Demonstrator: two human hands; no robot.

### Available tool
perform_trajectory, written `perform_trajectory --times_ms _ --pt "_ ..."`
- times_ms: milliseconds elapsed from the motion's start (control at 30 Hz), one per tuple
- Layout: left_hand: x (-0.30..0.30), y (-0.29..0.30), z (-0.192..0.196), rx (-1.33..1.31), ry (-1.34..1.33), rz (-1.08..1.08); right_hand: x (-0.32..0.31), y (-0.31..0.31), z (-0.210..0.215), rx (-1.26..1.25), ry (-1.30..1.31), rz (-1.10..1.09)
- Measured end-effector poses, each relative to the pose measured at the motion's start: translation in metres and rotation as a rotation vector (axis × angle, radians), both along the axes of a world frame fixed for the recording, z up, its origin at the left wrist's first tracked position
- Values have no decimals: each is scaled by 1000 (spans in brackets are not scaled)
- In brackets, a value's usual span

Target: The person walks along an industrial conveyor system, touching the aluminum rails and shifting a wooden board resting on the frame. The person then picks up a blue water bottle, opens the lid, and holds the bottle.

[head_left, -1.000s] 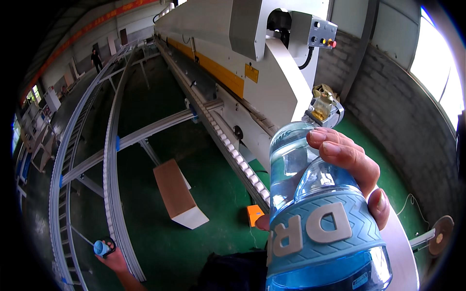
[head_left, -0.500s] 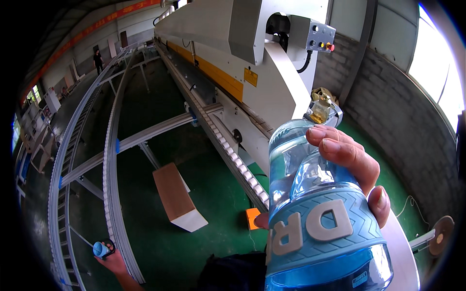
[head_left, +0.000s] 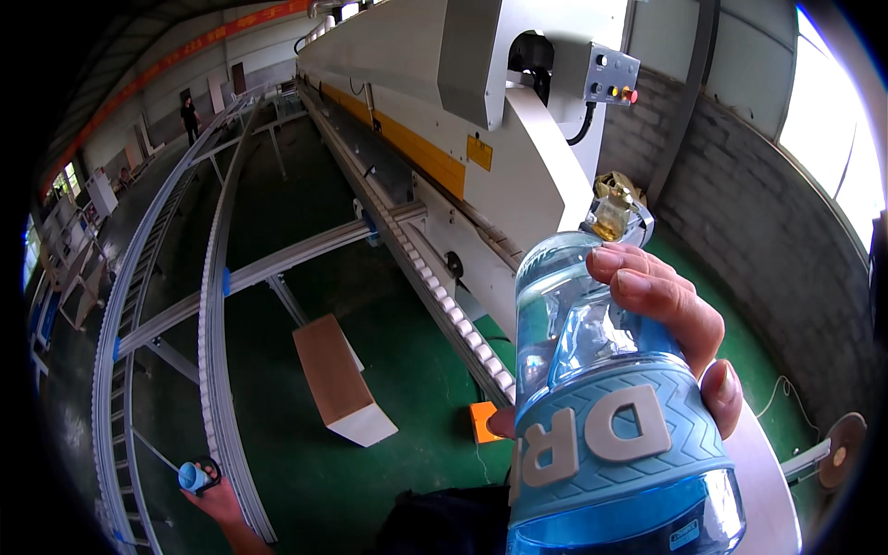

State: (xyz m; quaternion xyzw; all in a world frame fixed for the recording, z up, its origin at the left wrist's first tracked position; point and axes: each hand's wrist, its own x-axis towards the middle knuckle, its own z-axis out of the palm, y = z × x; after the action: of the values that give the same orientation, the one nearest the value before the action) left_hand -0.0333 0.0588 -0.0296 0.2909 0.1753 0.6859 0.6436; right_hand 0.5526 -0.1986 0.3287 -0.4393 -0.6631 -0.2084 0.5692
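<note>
A large see-through blue water bottle [head_left: 592, 495] with a raised-letter band round its middle fills the lower right, close up and tilted. My right hand [head_left: 671, 310] is wrapped round its far side, with several fingers showing at the right and a fingertip at the left edge. Low on the left, my left hand [head_left: 220, 502] grips a light blue bottle lid [head_left: 192, 476] with a black loop. A thin pale rod runs up and left from the lid; whether it is a straw joined to it I cannot tell.
A long white and yellow machine [head_left: 536, 176] with a button panel [head_left: 610, 76] stands ahead. Roller rails [head_left: 208, 370] run along the left. A brown and white box [head_left: 338, 375] and an orange block [head_left: 483, 422] are on the green floor. A person [head_left: 190, 118] stands far left.
The view has shifted very slightly. Both hands keep their hold on the bottle and the lid, almost unmoved.
</note>
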Motion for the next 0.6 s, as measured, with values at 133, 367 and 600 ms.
perform_trajectory --times_ms 133,367,600 --pt "29 18 -4 -12 -48 -61 1 -16 10 16 -22 -58" --pt "9 -6 9 -92 -45 71 1 2 -1 -2 51 -2" --pt "6 -3 3 -35 -33 18 8 6 -30 -40 208 22"
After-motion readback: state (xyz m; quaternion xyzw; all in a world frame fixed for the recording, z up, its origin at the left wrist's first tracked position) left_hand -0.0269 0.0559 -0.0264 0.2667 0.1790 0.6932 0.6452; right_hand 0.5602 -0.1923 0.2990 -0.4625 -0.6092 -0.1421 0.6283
